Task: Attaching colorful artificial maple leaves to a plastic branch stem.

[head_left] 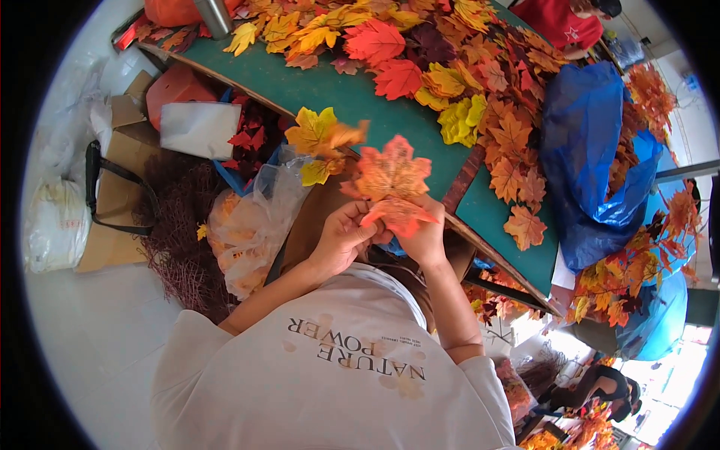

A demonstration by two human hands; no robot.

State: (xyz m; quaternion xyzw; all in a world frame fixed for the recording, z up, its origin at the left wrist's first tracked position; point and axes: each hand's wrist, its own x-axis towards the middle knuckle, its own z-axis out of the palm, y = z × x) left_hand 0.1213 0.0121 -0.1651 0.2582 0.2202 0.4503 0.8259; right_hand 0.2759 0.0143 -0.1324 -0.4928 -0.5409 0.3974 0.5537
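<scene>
In front of my chest, at the table's near edge, both hands meet on a spray of artificial maple leaves [394, 174] in orange and red. My left hand [343, 236] is closed, its fingertips pinched at the base of the leaves; the stem there is hidden. A lower orange-red leaf [401, 216] is gripped by my right hand [424, 238], whose fingers are partly behind it. Yellow leaves [311, 135] and a motion-blurred orange leaf stick out beyond my left hand, seemingly on the same spray.
Loose maple leaves [375, 41] cover the far part of the green table [300, 86]. A blue plastic bag [585, 150] stands at right. Left of me are a clear bag of leaves [240, 232], dark netting-like stems [184, 232] and a cardboard box [116, 202]. Other people [562, 26] are farther off.
</scene>
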